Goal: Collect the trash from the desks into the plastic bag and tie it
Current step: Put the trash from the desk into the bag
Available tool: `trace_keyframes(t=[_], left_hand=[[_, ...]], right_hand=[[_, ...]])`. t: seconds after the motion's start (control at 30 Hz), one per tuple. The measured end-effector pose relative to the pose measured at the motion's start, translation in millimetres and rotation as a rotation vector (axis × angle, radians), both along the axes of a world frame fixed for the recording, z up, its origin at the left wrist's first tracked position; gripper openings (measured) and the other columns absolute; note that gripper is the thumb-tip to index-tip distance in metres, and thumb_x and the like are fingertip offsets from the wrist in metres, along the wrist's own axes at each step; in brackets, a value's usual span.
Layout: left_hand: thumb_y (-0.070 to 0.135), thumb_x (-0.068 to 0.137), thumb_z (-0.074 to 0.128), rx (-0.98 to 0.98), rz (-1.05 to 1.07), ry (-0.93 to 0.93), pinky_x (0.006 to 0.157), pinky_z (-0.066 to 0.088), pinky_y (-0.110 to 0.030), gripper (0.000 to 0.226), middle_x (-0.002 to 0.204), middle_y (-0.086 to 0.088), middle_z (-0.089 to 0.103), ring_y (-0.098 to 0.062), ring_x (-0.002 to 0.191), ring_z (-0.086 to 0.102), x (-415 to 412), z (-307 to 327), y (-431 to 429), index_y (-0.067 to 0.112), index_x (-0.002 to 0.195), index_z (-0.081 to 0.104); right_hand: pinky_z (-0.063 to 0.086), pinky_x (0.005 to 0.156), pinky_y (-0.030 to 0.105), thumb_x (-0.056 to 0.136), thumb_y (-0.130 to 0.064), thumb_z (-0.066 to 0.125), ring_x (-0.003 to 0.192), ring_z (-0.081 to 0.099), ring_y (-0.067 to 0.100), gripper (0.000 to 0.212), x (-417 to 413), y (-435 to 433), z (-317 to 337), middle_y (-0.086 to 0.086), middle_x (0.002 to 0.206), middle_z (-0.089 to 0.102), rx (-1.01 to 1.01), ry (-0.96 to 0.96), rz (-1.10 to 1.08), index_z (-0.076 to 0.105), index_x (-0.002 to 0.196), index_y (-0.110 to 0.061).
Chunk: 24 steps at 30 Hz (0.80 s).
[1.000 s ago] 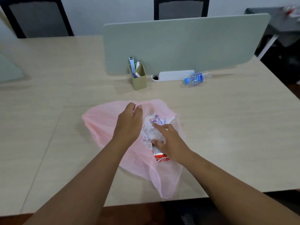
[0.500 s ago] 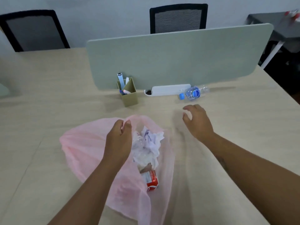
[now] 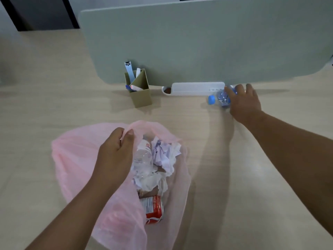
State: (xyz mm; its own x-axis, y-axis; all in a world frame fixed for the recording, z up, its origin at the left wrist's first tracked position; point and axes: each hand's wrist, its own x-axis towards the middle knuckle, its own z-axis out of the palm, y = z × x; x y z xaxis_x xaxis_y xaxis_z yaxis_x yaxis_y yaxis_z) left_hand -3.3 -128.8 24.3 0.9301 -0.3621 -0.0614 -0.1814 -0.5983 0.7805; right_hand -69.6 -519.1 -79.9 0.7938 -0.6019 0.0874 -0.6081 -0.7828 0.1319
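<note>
A pink plastic bag point(image 3: 77, 159) lies on the desk with its mouth held up. My left hand point(image 3: 115, 156) pinches the bag's upper rim between thumb and fingers. Inside lie a clear plastic bottle point(image 3: 143, 156), crumpled white paper point(image 3: 165, 156) and a red soda can point(image 3: 153, 209). A small water bottle with a blue cap point(image 3: 219, 99) lies on its side at the foot of the divider. My right hand point(image 3: 243, 103) has come down over its body, thumb across it and fingers spread, covering most of it.
A grey-green divider panel point(image 3: 198, 42) stands across the back of the desk. A tan pen holder point(image 3: 139, 91) with pens stands left of a white power strip point(image 3: 194, 88). A dark chair back point(image 3: 41, 13) shows at the far left.
My right hand left the bag, crossed the desk to the back right and reached the water bottle. My left hand has kept hold of the bag's rim. The camera moved closer.
</note>
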Motion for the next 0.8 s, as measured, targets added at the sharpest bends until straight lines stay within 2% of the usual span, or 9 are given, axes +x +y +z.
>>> trace_keyframes(t=[0.07,0.13,0.23,0.3,0.4,0.53,0.63,0.7,0.8], left_hand=[[0.034,0.103,0.039,-0.005,0.0,0.011,0.053,0.027,-0.032,0.039,0.066,-0.004,0.039,-0.012,0.054,0.032,1,-1,0,0.002,0.082,0.041],[0.033,0.102,0.04,-0.012,-0.009,0.017,0.049,0.027,-0.025,0.037,0.064,-0.001,0.04,-0.007,0.049,0.032,1,-2,0,0.005,0.078,0.042],[0.03,0.102,0.041,-0.021,-0.014,0.01,0.044,0.027,-0.02,0.037,0.06,0.005,0.038,-0.003,0.046,0.037,-1,2,0,0.02,0.068,0.036],[0.031,0.102,0.041,-0.033,-0.001,0.026,0.047,0.025,-0.023,0.037,0.06,0.006,0.04,-0.004,0.047,0.038,-2,9,0,0.025,0.066,0.037],[0.037,0.101,0.042,-0.056,-0.016,0.03,0.053,0.032,-0.03,0.033,0.064,0.005,0.048,-0.009,0.055,0.041,-4,19,5,0.022,0.072,0.044],[0.044,0.098,0.048,-0.119,-0.06,0.035,0.051,0.034,-0.03,0.029,0.059,0.001,0.051,-0.014,0.047,0.038,-5,33,22,0.023,0.077,0.051],[0.038,0.096,0.055,-0.135,-0.106,0.063,0.049,0.034,-0.026,0.016,0.066,0.001,0.053,-0.007,0.045,0.037,-7,42,36,0.025,0.088,0.058],[0.035,0.094,0.06,-0.102,-0.187,0.051,0.051,0.037,-0.02,0.01,0.071,0.005,0.053,-0.005,0.054,0.044,-8,47,47,0.024,0.095,0.061],[0.03,0.091,0.066,-0.038,-0.268,-0.03,0.054,0.04,-0.013,0.013,0.079,0.009,0.057,-0.004,0.066,0.052,-9,52,68,0.027,0.102,0.059]], right_hand=[[0.043,0.085,0.049,0.067,-0.01,0.078,0.097,0.05,0.045,0.066,-5,4,-3,0.025,0.112,0.051,-0.065,-0.017,0.044,0.052,0.126,-0.002],[0.046,0.073,0.045,0.057,-0.016,0.086,0.083,0.055,0.042,0.061,-14,18,-1,0.025,0.099,0.053,-0.049,-0.002,0.059,0.057,0.108,0.001],[0.042,0.081,0.041,0.076,-0.038,0.071,0.097,0.054,0.035,0.061,-33,67,9,0.011,0.115,0.049,0.134,0.103,-0.041,0.045,0.126,-0.014],[0.043,0.084,0.038,0.078,-0.049,0.065,0.1,0.055,0.029,0.064,-45,110,23,0.003,0.118,0.049,0.426,0.019,-0.055,0.038,0.13,-0.025],[0.049,0.073,0.036,0.072,-0.048,0.07,0.084,0.059,0.021,0.062,-61,177,54,-0.006,0.104,0.057,0.821,-0.256,-0.054,0.036,0.121,-0.03],[0.054,0.069,0.036,0.072,-0.052,0.071,0.07,0.061,0.016,0.061,-88,265,94,-0.016,0.098,0.058,0.984,-0.331,-0.021,0.035,0.119,-0.037],[0.053,0.082,0.035,0.073,-0.057,0.068,0.089,0.063,0.013,0.064,-74,320,94,-0.014,0.113,0.061,1.049,-0.282,0.025,0.037,0.127,-0.041],[0.049,0.09,0.029,0.077,-0.054,0.069,0.107,0.06,0.012,0.07,-51,350,90,-0.013,0.125,0.057,1.098,-0.318,0.066,0.038,0.138,-0.037],[0.042,0.087,0.013,0.084,-0.035,0.072,0.105,0.054,0.01,0.06,-29,375,93,-0.016,0.112,0.056,1.243,-0.478,0.064,0.046,0.137,-0.027]])
